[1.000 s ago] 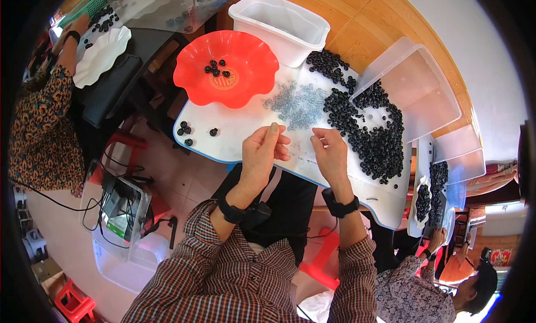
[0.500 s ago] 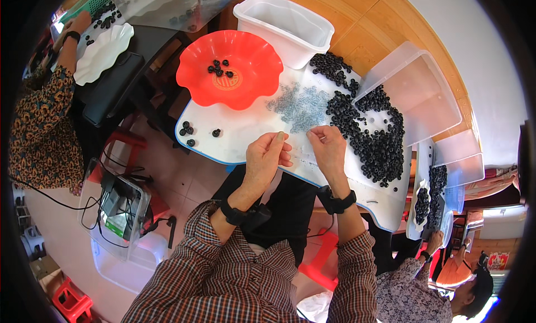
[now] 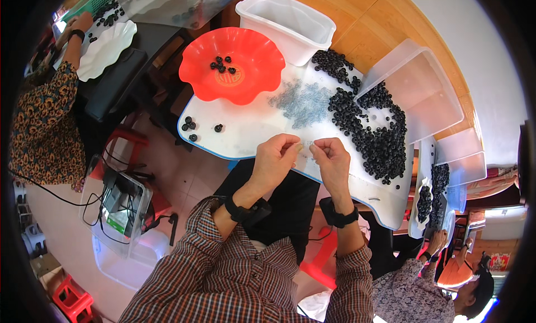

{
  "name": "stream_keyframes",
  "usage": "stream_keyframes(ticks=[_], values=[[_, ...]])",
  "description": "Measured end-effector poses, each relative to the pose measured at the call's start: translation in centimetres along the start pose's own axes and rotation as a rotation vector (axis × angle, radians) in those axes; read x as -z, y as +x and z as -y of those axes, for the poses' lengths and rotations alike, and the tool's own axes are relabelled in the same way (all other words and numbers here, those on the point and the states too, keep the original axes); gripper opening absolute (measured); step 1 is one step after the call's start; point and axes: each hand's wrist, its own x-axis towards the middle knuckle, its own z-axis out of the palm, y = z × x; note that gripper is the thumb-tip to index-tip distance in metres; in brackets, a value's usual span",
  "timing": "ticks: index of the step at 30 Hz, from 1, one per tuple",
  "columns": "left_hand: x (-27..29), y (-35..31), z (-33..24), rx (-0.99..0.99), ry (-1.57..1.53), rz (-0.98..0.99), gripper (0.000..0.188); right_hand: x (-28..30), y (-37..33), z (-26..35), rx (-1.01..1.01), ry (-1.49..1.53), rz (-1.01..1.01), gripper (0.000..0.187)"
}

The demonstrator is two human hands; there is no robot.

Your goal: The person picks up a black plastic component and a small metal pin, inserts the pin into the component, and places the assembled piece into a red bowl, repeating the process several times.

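Over the near edge of a white table point(image 3: 240, 127), my left hand point(image 3: 275, 162) is closed in a pinch of thumb and forefinger. Facing it closely, my right hand point(image 3: 334, 162) pinches too. Whatever lies between the fingertips is too small to make out. Just beyond the hands is a spread of small clear pieces point(image 3: 304, 102). A large heap of small round black pieces point(image 3: 377, 150) covers the table's right part. Several black pieces lie in a red wavy-rimmed bowl point(image 3: 259, 80) at the far left, and a few loose ones point(image 3: 190, 123) sit by the left edge.
A white tub point(image 3: 287, 30) stands behind the bowl. At the right, a clear plastic bin point(image 3: 419, 91) lies tipped beside the heap. Other people work at the left point(image 3: 44, 122) and lower right point(image 3: 416, 295). A box of cables point(image 3: 120, 206) stands at the lower left.
My left hand has turned and moved right, its fingers now curled into a pinch. My right hand has shifted slightly down and right. The fingertips are closer together.
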Motion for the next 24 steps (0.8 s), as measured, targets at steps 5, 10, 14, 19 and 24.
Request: stream_keyframes(ticks=[5, 10, 14, 19, 24], values=[[-0.3, 0.3, 0.6, -0.281, 0.189, 0.004, 0.022, -0.5, -1.0, 0.5, -0.029, 0.125, 0.035, 0.010], [-0.5, 0.3, -0.2, -0.063, 0.028, 0.092, 0.019, -0.2, -1.6, 1.3, -0.104, 0.265, 0.058, 0.009], [-0.6, 0.2, -0.3, -0.044, 0.030, 0.129, 0.018, 0.0, -2.1, 1.1, -0.113, 0.255, 0.054, 0.009], [-0.9, 0.4, -0.5, -0.098, 0.164, 0.116, 0.021, -0.1, -2.5, 1.0, -0.009, 0.169, 0.018, 0.008], [-1.2, 0.5, -1.3, -0.034, 0.151, 0.099, 0.024, 0.3, -2.5, 0.5, 0.008, 0.163, -0.014, 0.007]])
